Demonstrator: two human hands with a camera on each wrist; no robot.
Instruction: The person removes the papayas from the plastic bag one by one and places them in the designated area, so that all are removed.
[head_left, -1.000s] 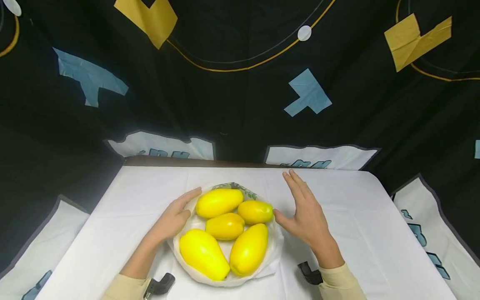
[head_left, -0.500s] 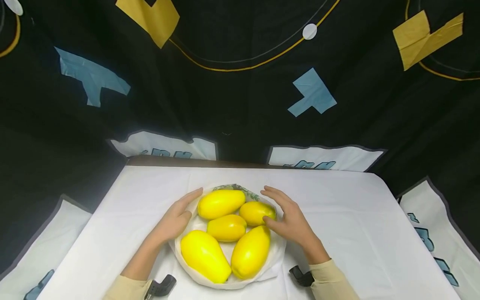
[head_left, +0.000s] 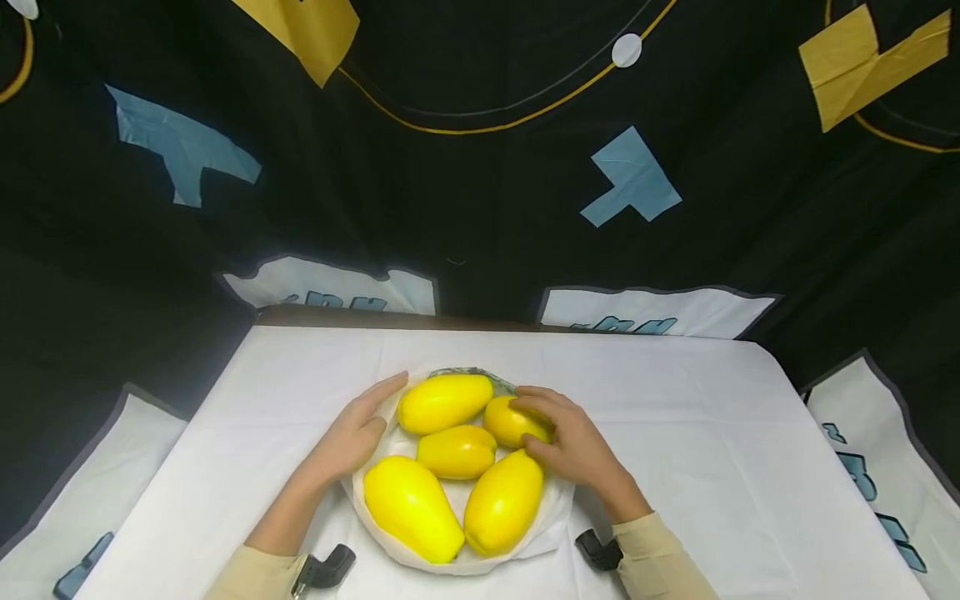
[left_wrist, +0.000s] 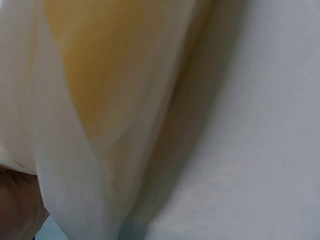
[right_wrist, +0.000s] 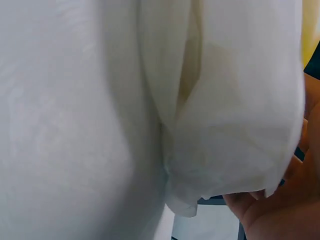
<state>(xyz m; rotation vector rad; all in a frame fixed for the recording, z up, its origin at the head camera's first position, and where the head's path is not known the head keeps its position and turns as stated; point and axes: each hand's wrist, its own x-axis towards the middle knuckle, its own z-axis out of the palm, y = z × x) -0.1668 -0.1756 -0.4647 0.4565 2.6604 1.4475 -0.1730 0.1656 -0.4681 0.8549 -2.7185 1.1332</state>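
Observation:
A white cloth bag point(head_left: 390, 546) with its mouth rolled wide holds several glossy yellow papaya-shaped fruits, such as the big one at front left point(head_left: 411, 508). My left hand point(head_left: 351, 437) rests along the bag's left rim, fingers stretched forward and thumb towards the fruit. In the left wrist view, only a dark bit of it point(left_wrist: 20, 205) shows below the cloth. With fingers over its top and thumb on the near side, my right hand point(head_left: 573, 442) grips the small yellow fruit point(head_left: 506, 422) at the back right. The right wrist view shows that hand point(right_wrist: 280, 215) beside the hanging cloth point(right_wrist: 235, 145).
The bag stands on a white-covered table point(head_left: 675, 433) with a dark back edge point(head_left: 397, 321). A black curtain point(head_left: 465, 208) with blue and yellow patches hangs behind. Black camera mounts, one at the left wrist point(head_left: 330, 568) and one at the right point(head_left: 598, 550), stick out near the sleeves.
My right hand has moved left from beside the bag, over its right rim, and closed round the small yellow fruit at the back right. The left hand has stayed at the left rim.

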